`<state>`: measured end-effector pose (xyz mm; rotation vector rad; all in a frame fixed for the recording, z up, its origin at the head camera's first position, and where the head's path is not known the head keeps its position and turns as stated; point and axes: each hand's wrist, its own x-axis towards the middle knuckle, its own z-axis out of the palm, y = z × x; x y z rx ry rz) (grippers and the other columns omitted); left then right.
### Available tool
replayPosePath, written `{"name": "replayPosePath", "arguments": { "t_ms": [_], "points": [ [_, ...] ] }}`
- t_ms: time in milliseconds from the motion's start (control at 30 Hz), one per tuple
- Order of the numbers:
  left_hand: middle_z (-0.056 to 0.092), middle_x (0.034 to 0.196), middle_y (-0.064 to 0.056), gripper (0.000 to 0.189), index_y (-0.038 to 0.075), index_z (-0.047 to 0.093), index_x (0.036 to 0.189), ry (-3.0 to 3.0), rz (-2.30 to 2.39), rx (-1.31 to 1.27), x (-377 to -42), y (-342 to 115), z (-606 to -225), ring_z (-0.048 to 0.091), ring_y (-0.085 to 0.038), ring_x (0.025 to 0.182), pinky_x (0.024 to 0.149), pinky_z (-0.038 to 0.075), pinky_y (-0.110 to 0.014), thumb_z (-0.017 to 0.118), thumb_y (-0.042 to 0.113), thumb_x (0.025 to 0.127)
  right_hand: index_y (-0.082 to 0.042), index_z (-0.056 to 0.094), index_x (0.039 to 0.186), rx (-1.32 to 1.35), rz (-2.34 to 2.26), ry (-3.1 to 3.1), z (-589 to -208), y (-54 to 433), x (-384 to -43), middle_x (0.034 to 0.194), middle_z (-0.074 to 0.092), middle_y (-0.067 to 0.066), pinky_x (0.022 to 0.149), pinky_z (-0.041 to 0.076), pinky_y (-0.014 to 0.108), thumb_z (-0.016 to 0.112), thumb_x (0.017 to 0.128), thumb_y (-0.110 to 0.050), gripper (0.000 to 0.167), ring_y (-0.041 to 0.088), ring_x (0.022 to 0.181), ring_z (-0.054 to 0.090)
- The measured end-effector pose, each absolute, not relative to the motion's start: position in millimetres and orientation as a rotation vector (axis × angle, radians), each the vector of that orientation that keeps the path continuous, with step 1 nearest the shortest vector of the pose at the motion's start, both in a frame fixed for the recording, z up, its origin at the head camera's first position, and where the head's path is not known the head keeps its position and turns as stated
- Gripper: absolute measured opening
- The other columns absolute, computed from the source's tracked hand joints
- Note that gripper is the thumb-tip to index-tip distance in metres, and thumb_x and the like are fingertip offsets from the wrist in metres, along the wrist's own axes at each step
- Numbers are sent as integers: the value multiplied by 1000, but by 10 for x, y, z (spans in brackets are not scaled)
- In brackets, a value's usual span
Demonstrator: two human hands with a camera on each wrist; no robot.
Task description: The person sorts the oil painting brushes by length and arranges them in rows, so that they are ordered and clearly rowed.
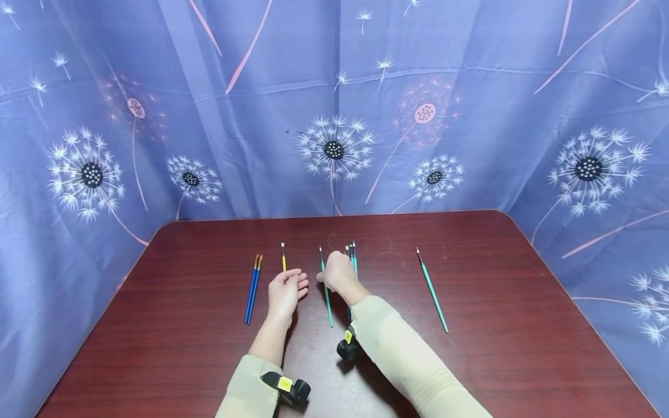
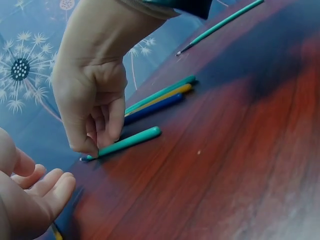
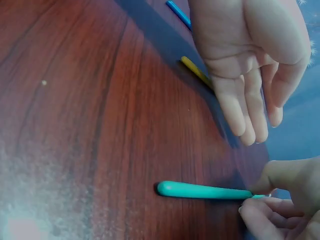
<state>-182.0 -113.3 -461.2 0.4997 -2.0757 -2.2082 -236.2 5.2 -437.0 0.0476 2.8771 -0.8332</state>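
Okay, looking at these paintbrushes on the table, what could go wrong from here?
The right grip pinches the teal brush near its bristle end, so the longer handle might swing or slip if lifted. Bunched brushes lie close beside that grip and could get nudged out of line. In the head view, the left grip partly covers the lone yellow brush, which a careless move might roll.

The teal paintbrush point(image 1: 328, 305), pinched near its forward-pointing bristles, appears to lie flat on the table point(image 1: 387, 278).

Yellow brush point(image 1: 284, 262) partly hidden behind left fingers point(image 1: 291, 273), head view.
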Motion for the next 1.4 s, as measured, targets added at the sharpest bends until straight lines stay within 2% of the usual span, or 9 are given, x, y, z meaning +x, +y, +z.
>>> {"name": "replayPosePath", "arguments": {
  "t_ms": [167, 333, 500, 800, 1000, 1100, 1200, 1267, 1400],
  "points": [
    [58, 120, -32, 32, -11, 52, 121, -2029, -2263, 536, -1810, -1120, -4625, 62, -37, 108, 87, 55, -40, 36, 4, 98, -7, 60, 63, 78, -881, 2860, -4385, 58, -2358, 40, 57, 2, 46, 49, 22, 77, 73, -20, 23, 10, 32, 54],
    [58, 120, -33, 32, -12, 51, 122, -1979, -2283, 550, -1805, -1119, -4638, 63, -37, 106, 86, 55, -39, 37, 3, 97, -8, 61, 62, 71, -854, 2880, -4385, 55, -2357, 41, 57, 1, 50, 50, 21, 77, 74, -21, 23, 10, 34, 55],
    [57, 120, -34, 32, -12, 50, 122, -1955, -2298, 547, -1805, -1114, -4639, 64, -35, 105, 85, 56, -38, 37, 4, 97, -9, 61, 59, 66, -835, 2858, -4372, 55, -2350, 44, 58, 1, 51, 49, 24, 78, 73, -23, 26, 15, 42, 58],
    [58, 119, -32, 31, -11, 51, 121, -1923, -2297, 563, -1809, -1111, -4626, 65, -31, 101, 82, 57, -36, 39, 5, 97, -11, 56, 58, -6, -783, 2914, -4386, 43, -2344, 64, 59, 3, 61, 50, 30, 78, 70, -24, 28, 20, 65, 57],
    [58, 120, -31, 33, -10, 51, 123, -1932, -2312, 569, -1798, -1104, -4632, 63, -35, 107, 85, 56, -38, 39, 6, 97, -9, 61, 57, -5, -887, 2876, -4431, 109, -2320, 50, 61, 3, 51, 47, 23, 75, 71, -20, 23, 13, 45, 58],
    [58, 121, -31, 33, -10, 50, 124, -1929, -2325, 576, -1790, -1103, -4634, 62, -35, 108, 86, 55, -39, 39, 7, 98, -4, 66, 70, 46, -1126, 2776, -4479, 157, -2267, 54, 64, 5, 45, 48, 21, 75, 73, -17, 16, 11, 39, 57],
    [58, 121, -32, 33, -11, 50, 124, -1914, -2326, 592, -1789, -1109, -4634, 63, -33, 106, 86, 55, -38, 39, 7, 98, 1, 66, 89, 123, -1450, 2643, -4528, 173, -2191, 69, 70, 9, 46, 51, 23, 77, 74, -15, 25, 13, 46, 62],
    [58, 121, -32, 33, -10, 50, 124, -1901, -2319, 602, -1792, -1109, -4631, 64, -31, 104, 84, 56, -36, 39, 6, 98, 2, 65, 97, 158, -1594, 2610, -4557, 164, -2137, 79, 72, 11, 51, 54, 25, 79, 73, -16, 33, 15, 56, 66],
    [57, 122, -32, 33, -10, 49, 125, -1875, -2318, 612, -1806, -1094, -4618, 64, -29, 104, 82, 57, -31, 38, 6, 98, 1, 66, 102, 109, -1577, 2746, -4582, 109, -2029, 90, 72, 12, 69, 56, 30, 81, 72, -21, 41, 20, 79, 69]
  ]
}}
